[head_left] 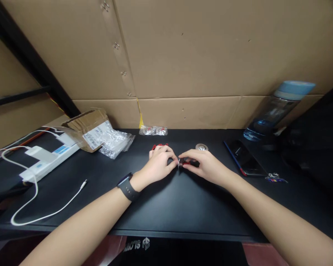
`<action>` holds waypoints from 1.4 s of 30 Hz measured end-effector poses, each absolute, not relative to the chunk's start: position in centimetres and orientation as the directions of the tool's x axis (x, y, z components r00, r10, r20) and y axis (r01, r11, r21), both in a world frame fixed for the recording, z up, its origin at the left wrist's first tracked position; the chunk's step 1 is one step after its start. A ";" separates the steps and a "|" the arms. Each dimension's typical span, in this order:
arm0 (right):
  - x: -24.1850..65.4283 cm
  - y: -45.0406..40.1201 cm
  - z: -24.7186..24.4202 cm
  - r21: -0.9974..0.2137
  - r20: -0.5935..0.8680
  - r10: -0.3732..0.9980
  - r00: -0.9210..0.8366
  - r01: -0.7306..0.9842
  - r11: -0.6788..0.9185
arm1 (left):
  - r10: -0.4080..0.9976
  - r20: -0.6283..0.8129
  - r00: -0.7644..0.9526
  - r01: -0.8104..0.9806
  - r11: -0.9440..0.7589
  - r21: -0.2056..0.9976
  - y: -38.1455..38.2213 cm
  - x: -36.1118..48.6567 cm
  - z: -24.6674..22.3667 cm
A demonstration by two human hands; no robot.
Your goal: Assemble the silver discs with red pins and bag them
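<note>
My right hand (pixel 204 162) pinches a small shiny round piece (pixel 180 163) held on edge, with something dark and red behind it, partly hidden by my fingers. The fingertips of my left hand (pixel 164 162) close together at the near side of the same piece and appear to touch it. Red cord (pixel 160 145) shows just beyond my left knuckles. Behind my right hand lies a round silvery disc (pixel 201 147), flat on the black table. Two similar discs in clear packets (pixel 153 130) lie against the cardboard wall.
Left stand an opened cardboard box (pixel 90 129), crumpled clear plastic bags (pixel 117 143) and a white power strip (pixel 54 157) with a white cable (pixel 36 192). A phone (pixel 244 157), keychain (pixel 276 178) and blue-lidded water bottle (pixel 277 111) are at right. Cardboard (pixel 197 55) walls the back.
</note>
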State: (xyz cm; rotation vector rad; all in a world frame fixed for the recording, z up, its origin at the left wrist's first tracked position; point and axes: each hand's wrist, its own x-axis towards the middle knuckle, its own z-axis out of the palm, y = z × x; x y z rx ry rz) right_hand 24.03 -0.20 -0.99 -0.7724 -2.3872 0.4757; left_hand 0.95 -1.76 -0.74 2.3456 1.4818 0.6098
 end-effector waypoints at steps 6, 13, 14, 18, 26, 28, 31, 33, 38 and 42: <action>24.0 0.0 -1.4 -0.507 0.413 0.619 -0.668 0.396 0.765 | 0.901 0.192 0.389 0.760 -0.432 0.485 -1.7 1.0 -0.8; 23.7 -0.3 -1.4 -0.411 0.392 0.578 -0.716 0.426 0.806 | 0.914 0.163 0.372 0.783 -0.404 0.473 -1.5 0.7 -1.0; 23.6 -0.3 -1.4 -0.401 0.388 0.578 -0.718 0.433 0.807 | 0.912 0.165 0.374 0.783 -0.406 0.471 -1.5 0.7 -1.0; 23.6 -0.6 -1.1 -0.396 0.399 0.580 -0.710 0.437 0.808 | 0.884 0.245 0.397 0.785 -0.466 0.408 -1.4 0.2 0.1; 23.4 -1.2 -0.2 -0.229 0.368 0.555 -0.746 0.506 0.831 | 0.873 0.485 0.056 0.982 -0.135 0.129 1.4 -10.2 5.1; 23.4 -1.4 -0.2 -0.150 0.374 0.540 -0.754 0.526 0.837 | 0.919 0.394 -0.026 0.996 -0.011 0.092 1.9 -13.1 5.4; 23.4 -1.5 -0.2 -0.110 0.377 0.532 -0.758 0.533 0.839 | 0.972 0.222 -0.080 0.995 0.065 0.075 2.1 -15.7 5.3; 23.4 -1.6 -0.3 -0.129 0.378 0.531 -0.758 0.525 0.841 | 0.984 0.145 -0.098 0.994 0.089 0.068 2.2 -16.5 5.3; 23.4 -1.5 -0.4 -0.197 0.377 0.530 -0.760 0.493 0.847 | 0.975 0.155 -0.158 0.987 0.152 0.050 2.2 -17.3 5.5; 23.7 -1.2 -1.0 -0.267 0.369 0.533 -0.761 0.463 0.845 | 0.927 0.306 -0.216 0.976 0.215 0.035 1.4 -17.5 6.2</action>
